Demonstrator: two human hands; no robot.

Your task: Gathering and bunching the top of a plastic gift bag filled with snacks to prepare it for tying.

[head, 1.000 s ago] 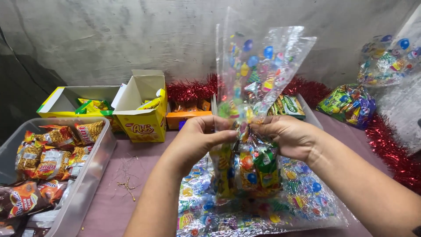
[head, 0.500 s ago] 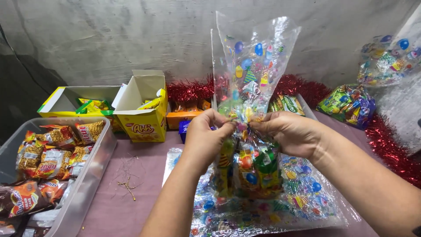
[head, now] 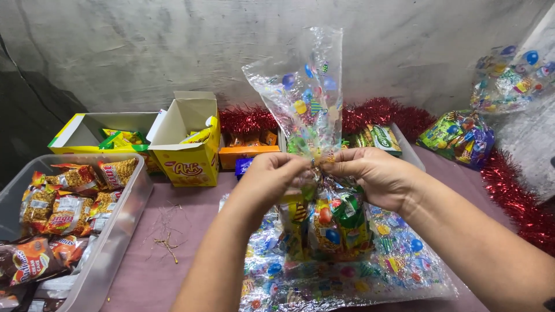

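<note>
A clear plastic gift bag (head: pixel 309 104) printed with coloured balloons stands upright in the middle, its lower part filled with snack packets (head: pixel 335 222). My left hand (head: pixel 269 179) and my right hand (head: pixel 376 173) both pinch the bag's gathered neck, fingertips meeting just above the packets. The bag's open top fans out above my hands. Under the bag lies a stack of flat balloon-print bags (head: pixel 347 277) on the pink table.
A clear plastic tub (head: pixel 118 225) of snack packets sits at left. Open yellow boxes (head: pixel 188 144) and an orange box (head: pixel 245 153) line the back wall with red tinsel (head: pixel 248 118). Filled gift bags (head: pixel 459 136) rest at right; more tinsel (head: pixel 514 196) runs along the right edge.
The bag's top has narrowed and twisted as my hands gathered the neck tighter. My fingertips have closed together at the neck.
</note>
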